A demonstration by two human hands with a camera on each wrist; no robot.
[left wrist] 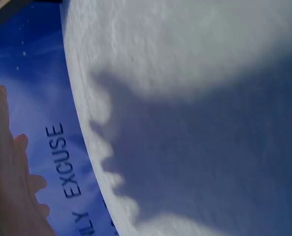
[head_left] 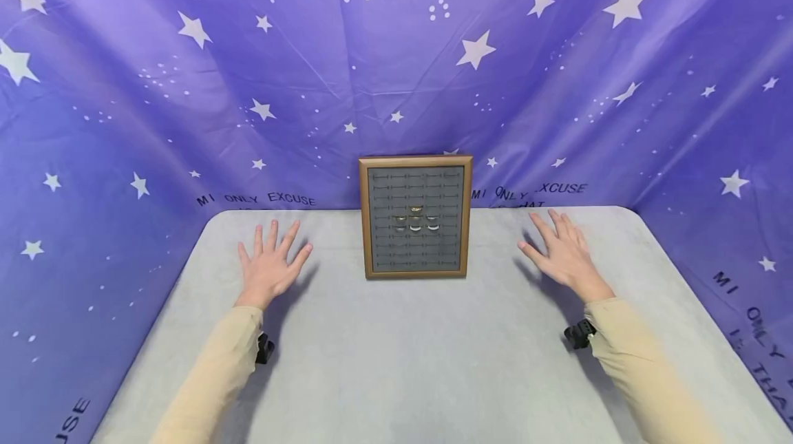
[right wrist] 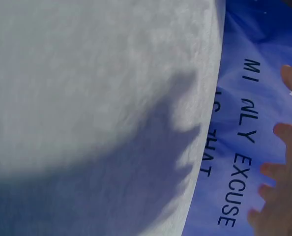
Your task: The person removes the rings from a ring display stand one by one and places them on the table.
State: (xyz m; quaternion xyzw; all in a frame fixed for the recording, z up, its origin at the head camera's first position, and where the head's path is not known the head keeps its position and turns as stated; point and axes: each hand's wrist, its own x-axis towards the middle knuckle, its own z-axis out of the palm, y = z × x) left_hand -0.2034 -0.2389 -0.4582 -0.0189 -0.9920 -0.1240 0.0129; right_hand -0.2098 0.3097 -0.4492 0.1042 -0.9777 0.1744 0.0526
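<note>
At the table's far edge stands a wood-framed display board (head_left: 416, 251) with a dark grey panel crossed by rows of short slots. Several rings (head_left: 416, 218), some gold-toned and some silvery, sit in the slots near its middle. To the left of the board my left hand (head_left: 268, 268) is held over the table with fingers spread, holding nothing. On the other side my right hand (head_left: 565, 257) hovers likewise, fingers spread and bare. Both hands cast shadows on the tabletop. Each wrist view catches its hand's fingers at the outer edge, the left hand (left wrist: 11, 182) and the right hand (right wrist: 286, 182).
The pale grey table (head_left: 421, 354) has rounded far corners. A purple-blue curtain (head_left: 322, 51) with white stars and printed lettering surrounds it at the back and sides. Small black cameras (head_left: 579, 334) are strapped at both wrists, over beige sleeves (head_left: 213, 368).
</note>
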